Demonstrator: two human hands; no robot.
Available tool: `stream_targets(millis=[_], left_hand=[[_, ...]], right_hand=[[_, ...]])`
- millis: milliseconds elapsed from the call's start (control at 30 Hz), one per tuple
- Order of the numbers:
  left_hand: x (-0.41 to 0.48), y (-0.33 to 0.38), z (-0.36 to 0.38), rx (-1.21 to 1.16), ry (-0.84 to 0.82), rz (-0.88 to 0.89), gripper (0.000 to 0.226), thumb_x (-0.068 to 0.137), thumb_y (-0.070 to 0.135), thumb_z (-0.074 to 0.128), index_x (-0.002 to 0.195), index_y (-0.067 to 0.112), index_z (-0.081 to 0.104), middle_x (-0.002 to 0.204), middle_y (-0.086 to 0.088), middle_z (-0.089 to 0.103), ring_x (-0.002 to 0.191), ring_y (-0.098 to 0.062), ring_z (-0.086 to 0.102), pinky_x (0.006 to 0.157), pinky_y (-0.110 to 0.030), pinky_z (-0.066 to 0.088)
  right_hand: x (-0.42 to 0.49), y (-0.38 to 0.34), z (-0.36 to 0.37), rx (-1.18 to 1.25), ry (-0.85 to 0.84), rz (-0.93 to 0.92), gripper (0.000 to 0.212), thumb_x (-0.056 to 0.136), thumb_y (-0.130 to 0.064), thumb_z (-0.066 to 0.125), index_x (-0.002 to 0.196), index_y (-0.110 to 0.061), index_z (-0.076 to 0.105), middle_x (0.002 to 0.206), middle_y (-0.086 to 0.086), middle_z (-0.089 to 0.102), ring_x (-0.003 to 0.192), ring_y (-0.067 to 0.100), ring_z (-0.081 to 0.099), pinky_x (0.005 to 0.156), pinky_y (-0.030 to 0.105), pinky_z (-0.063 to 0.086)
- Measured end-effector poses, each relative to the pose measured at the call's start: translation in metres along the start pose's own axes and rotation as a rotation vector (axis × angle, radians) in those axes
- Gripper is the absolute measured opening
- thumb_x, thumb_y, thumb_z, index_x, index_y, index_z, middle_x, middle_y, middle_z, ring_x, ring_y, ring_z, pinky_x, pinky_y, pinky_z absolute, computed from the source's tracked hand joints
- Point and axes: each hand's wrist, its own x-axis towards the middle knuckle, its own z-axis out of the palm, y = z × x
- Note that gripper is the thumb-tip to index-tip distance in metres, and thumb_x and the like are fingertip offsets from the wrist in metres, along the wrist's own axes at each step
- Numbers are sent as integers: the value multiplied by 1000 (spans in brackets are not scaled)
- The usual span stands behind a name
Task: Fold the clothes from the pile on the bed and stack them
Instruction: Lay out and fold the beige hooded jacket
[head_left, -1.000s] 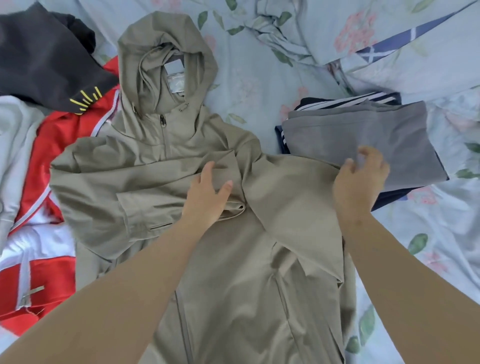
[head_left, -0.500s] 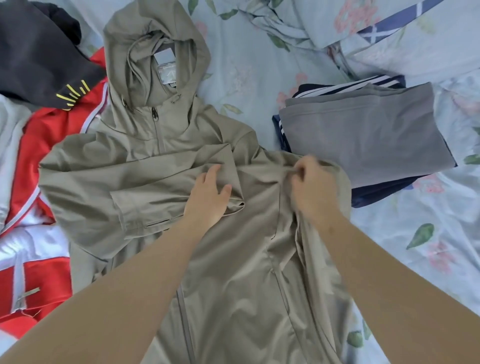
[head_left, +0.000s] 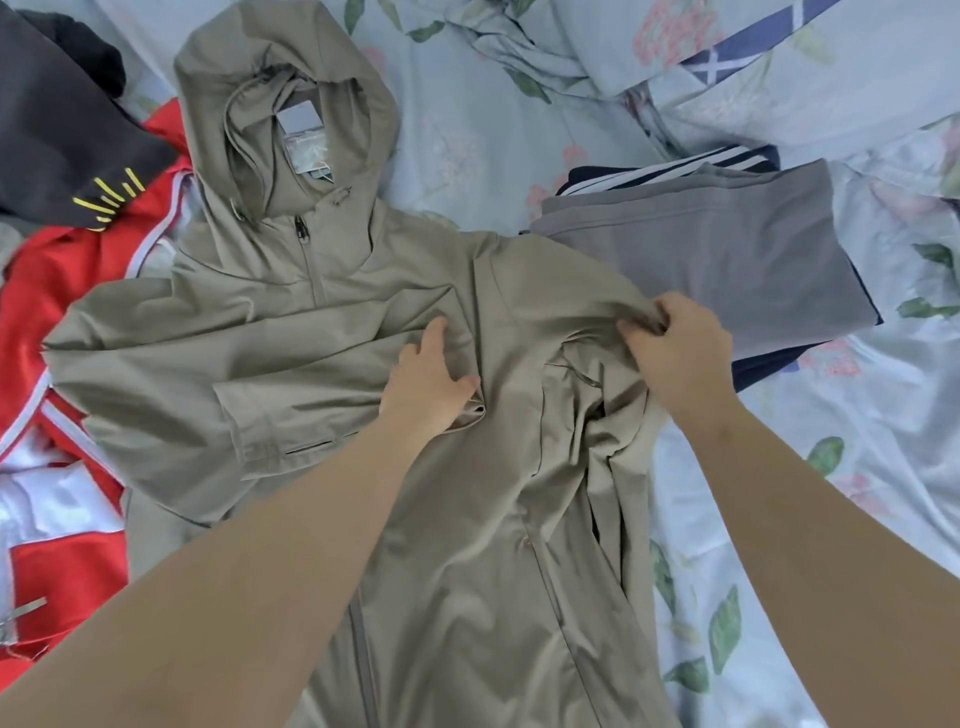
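A khaki hooded jacket (head_left: 322, 312) lies face up across the bed, hood toward the top, its left sleeve folded over the chest. My left hand (head_left: 428, 384) rests flat on that sleeve's cuff at the middle of the chest. My right hand (head_left: 675, 353) pinches a bunch of the jacket's fabric at its right shoulder edge. To the right lies a stack of folded clothes: a grey garment (head_left: 717, 260) on top of a navy one with white stripes (head_left: 675, 169).
Unfolded clothes lie at the left: a red and white jacket (head_left: 57, 291) and a black garment with yellow marks (head_left: 57, 140). The bed sheet (head_left: 857, 467) is pale blue with flowers; a crumpled quilt (head_left: 597, 47) sits at the top.
My right hand swung the jacket's right side in toward the chest and has now drawn back right, still pinching fabric at the shoulder. My left hand stayed on the folded sleeve.
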Motion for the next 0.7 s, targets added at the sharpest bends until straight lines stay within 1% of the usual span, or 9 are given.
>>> stream_targets(millis=[133,200,267,333,433,500,567,667,700], left_hand=[[0,8,10,-83,-251,180,80,87,35,60,150,31,11,149,-5,30,135,-23,35,110,-42,32],[-9,10,17,184,-262,261,86,86,38,62,151,25,8,154,-1,21,140,-21,26,113,-41,28],[-17,6,24,467,-51,300,79,85,36,63,149,24,18,151,-3,26,136,-25,30,108,-38,32],[-23,1,24,493,150,207,54,89,27,58,138,23,37,136,-6,42,124,-29,41,96,-38,37],[-23,3,19,158,305,124,22,94,16,50,115,11,55,111,-11,58,105,-30,52,81,-36,39],[-25,14,14,-56,398,204,17,95,14,51,108,7,58,104,-9,61,98,-24,54,76,-26,35],[-24,23,14,-101,315,313,18,94,15,53,109,7,59,105,-6,62,98,-19,54,77,-22,34],[-24,21,26,203,-64,309,38,95,33,51,130,19,49,131,0,51,122,-21,47,99,-36,38],[-27,20,28,228,-85,284,44,95,36,49,135,21,43,137,2,45,128,-20,42,103,-40,36]], right_hand=[[1,-6,-9,319,224,60,15,90,-17,54,105,-19,57,77,-11,51,71,4,49,57,4,34],[-10,-8,-8,411,218,39,26,85,-20,64,107,-22,49,80,-11,50,68,-6,49,62,2,34],[-25,1,0,339,167,45,48,76,-32,75,111,-18,45,93,-5,47,81,3,48,74,13,37],[-38,16,7,154,88,82,56,70,-40,78,107,-12,47,99,-1,45,89,16,46,79,28,40],[-43,30,6,94,-85,83,26,82,-30,68,82,-14,48,80,-1,51,74,17,49,60,19,37],[-40,31,-1,213,-68,117,24,90,-25,60,75,-17,43,70,-6,46,66,11,44,54,16,32],[-33,27,-10,380,44,150,20,92,-27,57,83,-13,45,71,-8,44,70,14,43,57,19,33],[-24,20,-23,351,115,94,21,91,-32,58,89,-14,49,71,-10,47,80,18,47,64,26,35],[-23,18,-28,332,103,79,21,89,-34,60,91,-16,50,73,-11,49,84,18,50,70,26,37]])
